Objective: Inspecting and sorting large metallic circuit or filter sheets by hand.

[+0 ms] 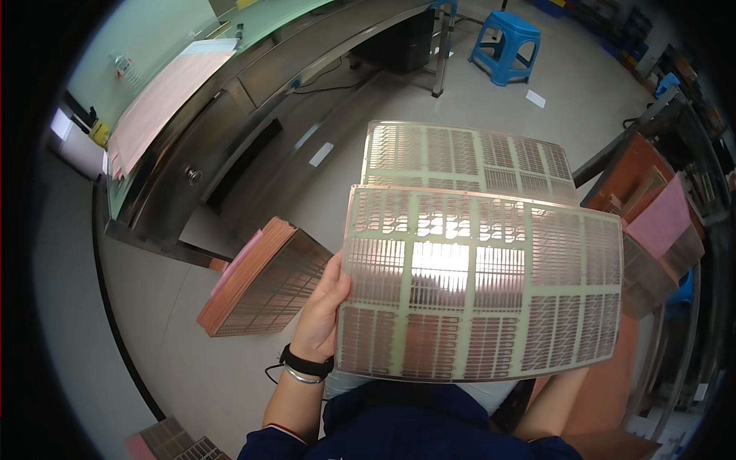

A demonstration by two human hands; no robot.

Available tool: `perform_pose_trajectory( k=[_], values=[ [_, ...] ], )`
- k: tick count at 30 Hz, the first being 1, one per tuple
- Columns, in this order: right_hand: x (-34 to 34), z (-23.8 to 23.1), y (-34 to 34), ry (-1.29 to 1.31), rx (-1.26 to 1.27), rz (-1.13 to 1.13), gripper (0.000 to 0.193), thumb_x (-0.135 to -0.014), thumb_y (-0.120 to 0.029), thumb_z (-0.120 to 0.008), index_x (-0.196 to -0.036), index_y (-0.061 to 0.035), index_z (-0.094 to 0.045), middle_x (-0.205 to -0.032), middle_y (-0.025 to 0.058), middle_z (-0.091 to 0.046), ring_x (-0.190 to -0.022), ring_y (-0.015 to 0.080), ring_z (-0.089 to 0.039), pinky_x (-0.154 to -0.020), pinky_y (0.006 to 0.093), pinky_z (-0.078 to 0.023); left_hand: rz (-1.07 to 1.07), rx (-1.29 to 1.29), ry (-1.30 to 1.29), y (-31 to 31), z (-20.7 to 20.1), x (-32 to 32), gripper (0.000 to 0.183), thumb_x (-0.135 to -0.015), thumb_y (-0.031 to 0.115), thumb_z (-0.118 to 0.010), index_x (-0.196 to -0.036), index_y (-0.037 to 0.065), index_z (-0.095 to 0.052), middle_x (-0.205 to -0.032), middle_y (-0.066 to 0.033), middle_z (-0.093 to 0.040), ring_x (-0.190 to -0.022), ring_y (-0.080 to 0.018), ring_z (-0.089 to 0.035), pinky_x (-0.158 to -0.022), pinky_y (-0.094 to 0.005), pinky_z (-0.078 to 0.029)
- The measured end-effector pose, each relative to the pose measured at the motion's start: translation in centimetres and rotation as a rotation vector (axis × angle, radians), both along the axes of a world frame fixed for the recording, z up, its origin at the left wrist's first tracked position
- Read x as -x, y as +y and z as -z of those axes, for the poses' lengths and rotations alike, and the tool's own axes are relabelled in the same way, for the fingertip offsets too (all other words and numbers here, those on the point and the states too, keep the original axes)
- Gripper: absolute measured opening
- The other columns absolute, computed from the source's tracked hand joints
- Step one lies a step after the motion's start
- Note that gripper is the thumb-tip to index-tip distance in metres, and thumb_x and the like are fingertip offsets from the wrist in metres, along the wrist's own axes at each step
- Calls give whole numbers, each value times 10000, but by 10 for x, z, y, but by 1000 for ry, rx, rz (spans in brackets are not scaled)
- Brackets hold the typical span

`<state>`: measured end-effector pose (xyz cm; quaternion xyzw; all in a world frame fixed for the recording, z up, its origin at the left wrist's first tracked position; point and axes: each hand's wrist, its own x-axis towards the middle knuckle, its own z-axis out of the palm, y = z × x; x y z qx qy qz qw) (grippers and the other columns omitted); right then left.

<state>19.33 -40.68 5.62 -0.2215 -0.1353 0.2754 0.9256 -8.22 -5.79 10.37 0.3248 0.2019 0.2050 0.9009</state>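
A large rectangular circuit board panel (483, 287), pale green with rows of copper patterns, is tilted up in front of me and reflects a bright glare. My left hand (320, 310) is closed on its left edge, thumb on the front face. Under the panel's lower right corner shows my right forearm (553, 402); the right hand itself is hidden behind the panel. Another similar panel (468, 153) shows past the far edge of the first; I cannot tell what supports it. Left of my left hand, a thick stack of copper-edged panels (268, 284) stands on edge at a slant.
A metal-framed desk (207, 138) with pink sheets (172, 96) on top runs along the left. At the right, a rack (678, 123) stands near orange boards and a pink sheet (661, 218). A blue stool (506, 47) is farther off. More panels (172, 441) lie at lower left.
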Motion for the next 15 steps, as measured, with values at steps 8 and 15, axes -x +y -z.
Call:
perform_pose_trajectory(
  k=[8,15],
  values=[
    [-10,23,-30,-103,73,69,476,-963,-330,-404,-1297,9,-409,-1338,187,-434,-1247,260,-418,-1040,460,-358,-95,79,1,-5,0,-9,444,-973,142,-387,-1388,45,-265,-1307,-95,-451,-1144,-150,-490,-953,-298,-431],
    [21,-10,12,42,-81,111,470,-989,-320,-343,-1339,-8,-358,-1378,160,-399,-1266,269,-389,-1053,483,-322,-229,-33,-47,-4,-5,-11,429,-971,149,-388,-1374,47,-284,-1286,-102,-467,-1130,-165,-502,-945,-310,-446]
  ],
)
